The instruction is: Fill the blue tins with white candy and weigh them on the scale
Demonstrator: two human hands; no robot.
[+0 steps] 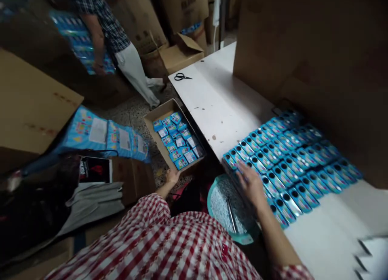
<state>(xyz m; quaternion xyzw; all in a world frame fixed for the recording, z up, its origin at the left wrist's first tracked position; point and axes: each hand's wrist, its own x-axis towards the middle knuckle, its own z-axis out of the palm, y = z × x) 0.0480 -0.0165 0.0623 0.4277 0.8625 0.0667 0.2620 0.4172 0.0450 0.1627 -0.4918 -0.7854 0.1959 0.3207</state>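
Overall light is dim; the white tabletop is brightest, shadowed beside the tall cardboard. Glare glints off the blue packs. The co-worker looks blurred; wide-angle distortion stretches the edges.

Landmark: the basin, with a slim tool lying in it. To its right, rows of packets on the tabletop. Ahead-left of it, a carton containing loose packets (left hand at its near end). Well beyond the basin, scissors on the tabletop.
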